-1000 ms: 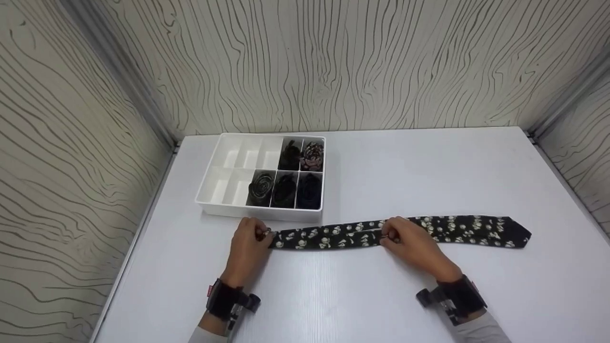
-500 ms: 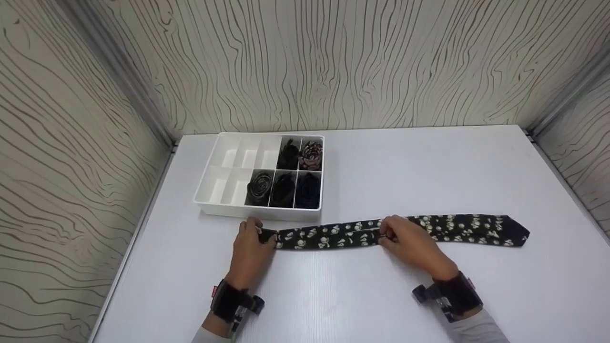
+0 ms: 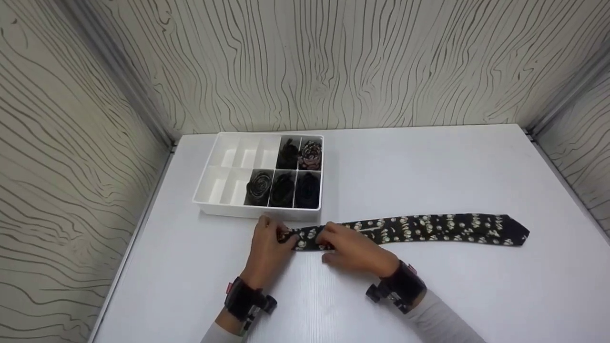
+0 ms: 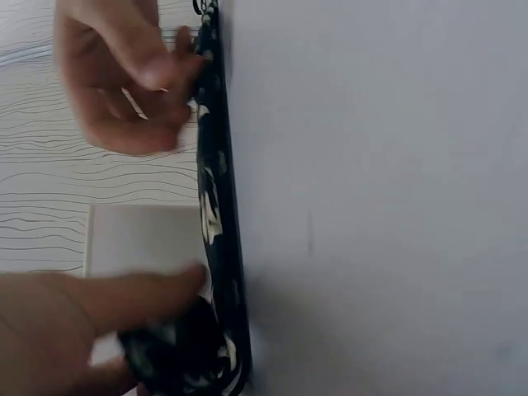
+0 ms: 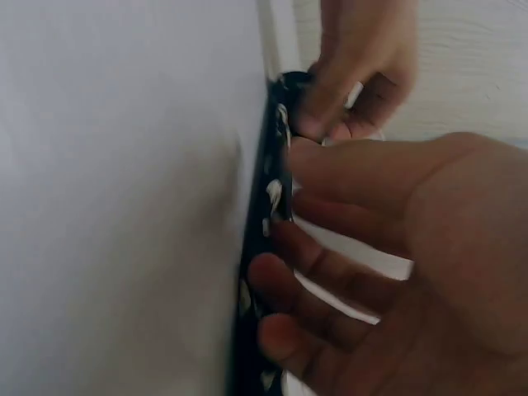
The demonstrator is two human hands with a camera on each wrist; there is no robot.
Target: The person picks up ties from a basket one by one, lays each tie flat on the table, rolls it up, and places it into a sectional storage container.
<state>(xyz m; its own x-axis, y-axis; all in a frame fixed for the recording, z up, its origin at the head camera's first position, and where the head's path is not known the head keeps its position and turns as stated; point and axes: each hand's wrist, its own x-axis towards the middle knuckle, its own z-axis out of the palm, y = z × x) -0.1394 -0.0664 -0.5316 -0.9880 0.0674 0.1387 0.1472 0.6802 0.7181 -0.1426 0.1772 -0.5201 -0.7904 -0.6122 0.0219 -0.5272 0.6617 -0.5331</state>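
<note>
A dark necktie point(image 3: 443, 227) with a pale floral print lies lengthwise across the table, its pointed wide end at the right. At its left end my left hand point(image 3: 268, 245) holds the rolled-up part point(image 4: 177, 346) between thumb and fingers; those fingers partly hide the roll. Just right of it, my right hand point(image 3: 355, 250) rests at the tie with loosely bent fingers. Seen from the right wrist, the fingertips point(image 5: 272, 276) lie along the tie's edge without closing round it.
Behind the hands stands a white divided box point(image 3: 257, 212). Several of its right-hand compartments hold rolled dark ties, such as a coiled grey-black one point(image 3: 259, 187); the left ones show bare white. A patterned wall point(image 3: 324, 66) rises at the table's back.
My right hand has slid left along the tie, close to the left hand. The left hand has moved slightly right with the rolled end, while the pointed end has barely moved.
</note>
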